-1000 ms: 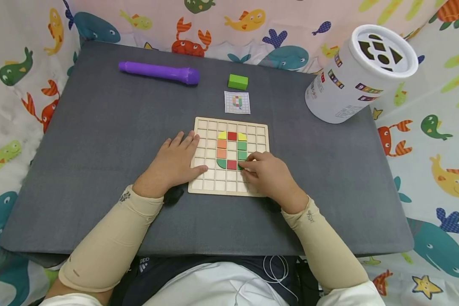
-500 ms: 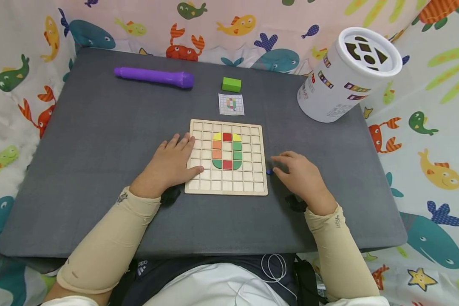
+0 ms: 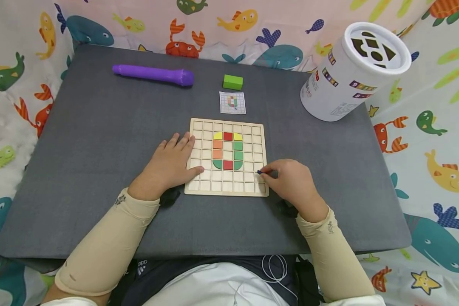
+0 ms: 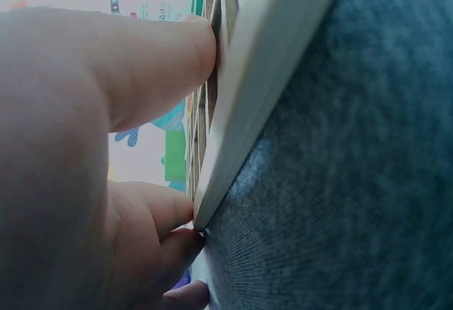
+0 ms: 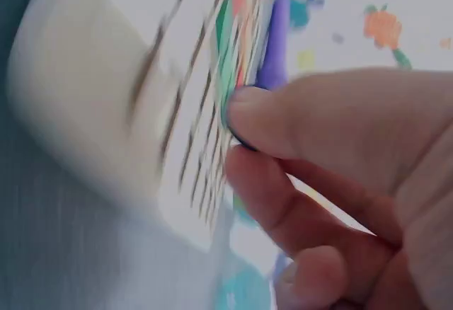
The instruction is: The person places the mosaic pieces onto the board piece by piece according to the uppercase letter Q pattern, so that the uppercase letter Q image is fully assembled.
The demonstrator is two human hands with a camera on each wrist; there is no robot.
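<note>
A wooden grid board (image 3: 248,187) lies on the grey table with red, yellow, orange and green tiles set in a ring in its cells. My left hand (image 3: 172,163) rests on the board's left edge, fingers straight and thumb lying over the lower left cells. Between thumb and fingertip, my right hand (image 3: 292,180) pinches a small dark blue tile (image 3: 259,172) over the board's right edge. In the right wrist view most of that blue tile (image 5: 237,122) is covered by the fingers, so its shape cannot be told.
Behind the board lie a small pattern card (image 3: 232,103) and a green block (image 3: 233,82). A purple microphone-shaped stick (image 3: 153,74) lies at the back left. At the back right stands a white tub (image 3: 342,80) with shaped holes in its lid.
My right hand left the green corner tile at the board, moved right to a blue tile on the table, and came back left holding it. The left hand stayed in place.
</note>
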